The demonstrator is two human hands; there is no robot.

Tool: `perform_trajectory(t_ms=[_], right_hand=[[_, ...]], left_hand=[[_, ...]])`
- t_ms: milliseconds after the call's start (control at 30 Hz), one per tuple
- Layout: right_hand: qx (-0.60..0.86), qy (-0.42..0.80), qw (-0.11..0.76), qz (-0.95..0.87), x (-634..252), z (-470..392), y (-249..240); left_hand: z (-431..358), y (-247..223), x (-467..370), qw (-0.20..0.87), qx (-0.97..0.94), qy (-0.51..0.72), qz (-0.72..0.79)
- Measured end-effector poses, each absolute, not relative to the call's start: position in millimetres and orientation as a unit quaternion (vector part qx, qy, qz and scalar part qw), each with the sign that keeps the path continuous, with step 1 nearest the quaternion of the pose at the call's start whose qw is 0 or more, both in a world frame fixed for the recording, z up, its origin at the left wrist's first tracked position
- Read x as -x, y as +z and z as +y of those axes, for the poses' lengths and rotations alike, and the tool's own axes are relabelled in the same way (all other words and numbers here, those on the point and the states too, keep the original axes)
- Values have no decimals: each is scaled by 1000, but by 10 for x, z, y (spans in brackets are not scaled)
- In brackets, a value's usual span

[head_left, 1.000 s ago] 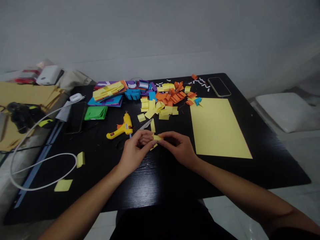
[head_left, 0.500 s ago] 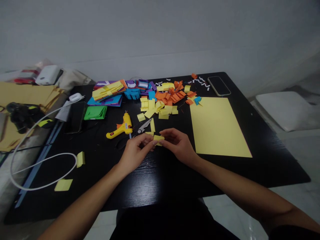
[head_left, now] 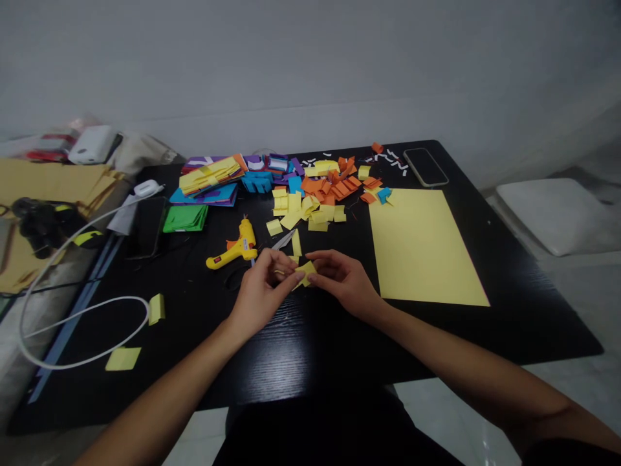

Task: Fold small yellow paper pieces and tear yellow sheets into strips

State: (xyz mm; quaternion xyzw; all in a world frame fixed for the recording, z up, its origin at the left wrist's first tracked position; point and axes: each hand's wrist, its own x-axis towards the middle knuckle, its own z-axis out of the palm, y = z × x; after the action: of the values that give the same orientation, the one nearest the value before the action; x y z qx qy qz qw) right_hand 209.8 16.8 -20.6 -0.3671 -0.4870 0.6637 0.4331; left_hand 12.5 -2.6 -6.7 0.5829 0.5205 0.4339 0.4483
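Between my two hands is a small piece of yellow paper (head_left: 306, 272), tilted and pinched at its edges. My left hand (head_left: 266, 285) grips its left side with thumb and fingers, and my right hand (head_left: 342, 279) pinches the right side. Just beyond my left hand lie scissors (head_left: 284, 240), their handles partly covered by it. A yellow glue gun (head_left: 237, 247) rests to the left of them. Past my fingers spreads a heap of folded yellow paper pieces (head_left: 294, 206), with orange paper pieces (head_left: 334, 186) behind it.
A large yellow sheet (head_left: 422, 246) lies at the right, with a phone (head_left: 425, 167) behind it. Stacked coloured paper (head_left: 211, 178), green paper (head_left: 185, 219) and another phone (head_left: 146, 226) are at the back left. A white cable (head_left: 87, 310) loops near two loose yellow pieces.
The yellow piece in my fingers has turned and tilted, its right corner now higher. My left hand has shifted slightly up, covering more of the scissors.
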Motion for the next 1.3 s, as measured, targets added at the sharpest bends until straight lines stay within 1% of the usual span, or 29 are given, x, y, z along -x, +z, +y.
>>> perform_trajectory(t_ms=[167, 367, 567, 767, 867, 1000, 1067, 1133, 1300], right_hand=[[359, 666, 428, -494, -2101, 154, -195], [370, 638, 447, -506, -2100, 147, -198], [392, 593, 441, -548, -2096, 134, -203], [377, 558, 430, -601, -2080, 91, -217], [379, 565, 437, -588, -2075, 84, -209], [380, 594, 442, -554, -2074, 91, -203], [380, 602, 440, -548, -2076, 97, -205], [384, 597, 434, -555, -2079, 102, -204], [397, 575, 426, -574, -2087, 110, -203]], left_hand=[[-35, -12, -134, 387, -655, 393, 517], [-40, -26, -117, 367, -696, 378, 488], [-39, -9, -105, 340, -718, 368, 483], [-12, 40, -80, 304, -757, 373, 442], [-3, 30, -65, 321, -745, 381, 443], [8, -35, -54, 411, -676, 390, 473], [10, -68, -51, 435, -652, 393, 481], [8, -83, -48, 428, -652, 395, 485], [-4, -49, -46, 362, -700, 391, 475]])
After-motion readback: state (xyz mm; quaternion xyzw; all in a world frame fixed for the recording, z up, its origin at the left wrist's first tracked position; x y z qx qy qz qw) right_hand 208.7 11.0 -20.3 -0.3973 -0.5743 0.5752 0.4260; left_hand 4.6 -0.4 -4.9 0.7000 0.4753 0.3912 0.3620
